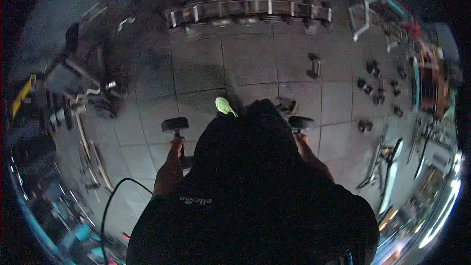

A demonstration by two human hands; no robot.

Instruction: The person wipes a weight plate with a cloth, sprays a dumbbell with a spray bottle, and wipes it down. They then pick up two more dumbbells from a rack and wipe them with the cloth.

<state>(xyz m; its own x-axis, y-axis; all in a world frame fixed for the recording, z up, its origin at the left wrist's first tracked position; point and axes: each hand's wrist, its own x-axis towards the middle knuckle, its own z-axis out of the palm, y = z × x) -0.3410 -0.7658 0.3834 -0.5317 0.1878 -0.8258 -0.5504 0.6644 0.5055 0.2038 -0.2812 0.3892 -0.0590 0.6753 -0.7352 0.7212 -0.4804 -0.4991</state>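
Both arms hang down at the sides of my dark shirt [255, 176]. My left hand [178, 144] is closed round the handle of a dumbbell [175, 124]; its dark front head sticks out ahead of the fist, and part of the rear head shows behind. On the other side, my right hand [301, 140] grips a second dumbbell [301, 122]. Only that one's front head shows well, the rest being hidden by my hand and body. A pale yellow-green shoe [223, 105] pokes out ahead of my body, and the other shoe [289, 105] is dim and partly covered.
Ahead stands a rack [245, 8] lined with dumbbells. One dumbbell [314, 66] lies on the tiled floor [250, 64], with several small dark weights [378, 95] farther right. Blurred gym equipment [78, 88] fills the left; a bench-like frame [391, 176] stands at right. A black cable [105, 211] curves at lower left.
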